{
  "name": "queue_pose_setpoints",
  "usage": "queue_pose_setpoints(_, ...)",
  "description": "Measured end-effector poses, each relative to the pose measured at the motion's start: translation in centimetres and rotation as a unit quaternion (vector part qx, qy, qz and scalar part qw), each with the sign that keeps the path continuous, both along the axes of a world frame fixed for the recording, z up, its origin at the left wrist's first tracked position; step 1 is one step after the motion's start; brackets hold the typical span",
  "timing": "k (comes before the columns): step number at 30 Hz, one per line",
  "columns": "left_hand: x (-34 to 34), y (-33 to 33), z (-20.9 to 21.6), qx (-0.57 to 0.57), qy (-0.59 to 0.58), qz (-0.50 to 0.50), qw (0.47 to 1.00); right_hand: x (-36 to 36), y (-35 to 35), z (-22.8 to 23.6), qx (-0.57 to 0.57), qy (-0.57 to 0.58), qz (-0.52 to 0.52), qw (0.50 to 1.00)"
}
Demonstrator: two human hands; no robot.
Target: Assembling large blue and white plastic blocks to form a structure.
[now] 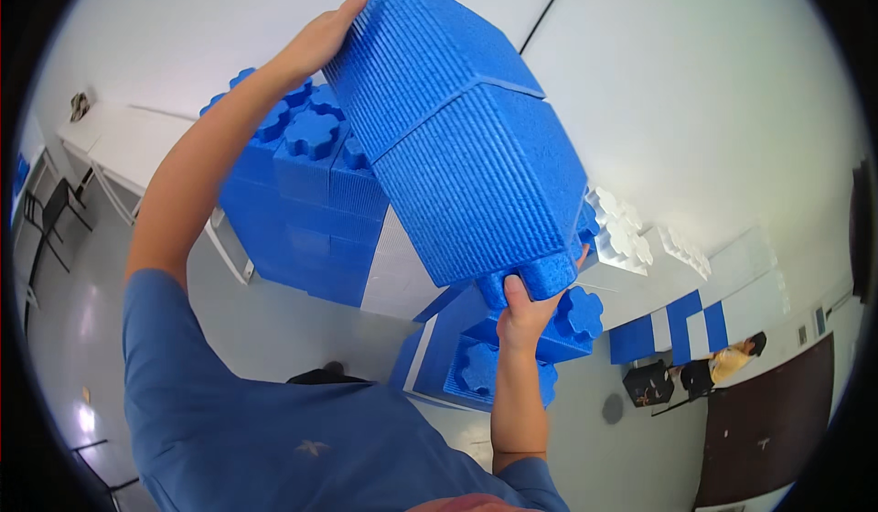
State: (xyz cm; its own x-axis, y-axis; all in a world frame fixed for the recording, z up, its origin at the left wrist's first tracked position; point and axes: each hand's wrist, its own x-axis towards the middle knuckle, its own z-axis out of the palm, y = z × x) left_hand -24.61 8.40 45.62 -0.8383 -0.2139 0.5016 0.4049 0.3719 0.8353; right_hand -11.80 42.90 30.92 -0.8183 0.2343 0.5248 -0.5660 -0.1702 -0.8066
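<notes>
A large blue foam building block (476,183) is lifted in front of me, tilted, with a ribbed side and a seam across its middle. My left hand (329,38) presses against its upper left end, fingers partly hidden behind it. At the lower end, my right hand (529,315) grips the block by its rounded studs, thumb on the near side. Behind it rises a wall of stacked blue blocks (297,210) with flower-shaped studs on top. Lower blue blocks (477,368) with similar studs stand beside my right forearm.
White blocks (622,228) continue the wall to the right. A white table (137,141) and a black chair (57,210) stand at the left. Far right, a person in a yellow top (730,362) is near a black box (647,384) and a dark brown door (773,420).
</notes>
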Motion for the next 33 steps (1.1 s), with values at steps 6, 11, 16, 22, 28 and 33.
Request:
queue_pose_setpoints(6, -3.6, -3.8, -2.4, 0.053, -0.022, 0.109, 0.992, 1.2, -2.2, 1.1, 0.165, -0.008, -0.064, 0.984)
queue_pose_setpoints(11, -5.4, -3.7, -4.1, 0.11, 0.009, 0.058, 0.992, 2.9, -3.4, 2.3, 0.192, 0.003, -0.089, 0.977)
queue_pose_setpoints(16, -7.7, -4.0, -6.1, 0.184, 0.037, 0.044, 0.981, 2.9, -3.6, 2.2, 0.188, 0.0, -0.079, 0.979)
queue_pose_setpoints(22, -7.7, -4.4, -8.1, 0.229, 0.051, -0.057, 0.97, 3.7, -1.0, 1.4, 0.313, 0.047, -0.175, 0.932)
queue_pose_setpoints(28, -5.0, -5.1, -2.0, -0.054, -0.127, -0.191, 0.972, 3.1, 3.5, -2.1, 0.368, 0.101, -0.068, 0.922)
queue_pose_setpoints(33, -6.4, -0.1, 1.2, -0.126, -0.13, -0.096, 0.979, 2.4, 2.7, 0.5, 0.469, 0.314, -0.123, 0.817)
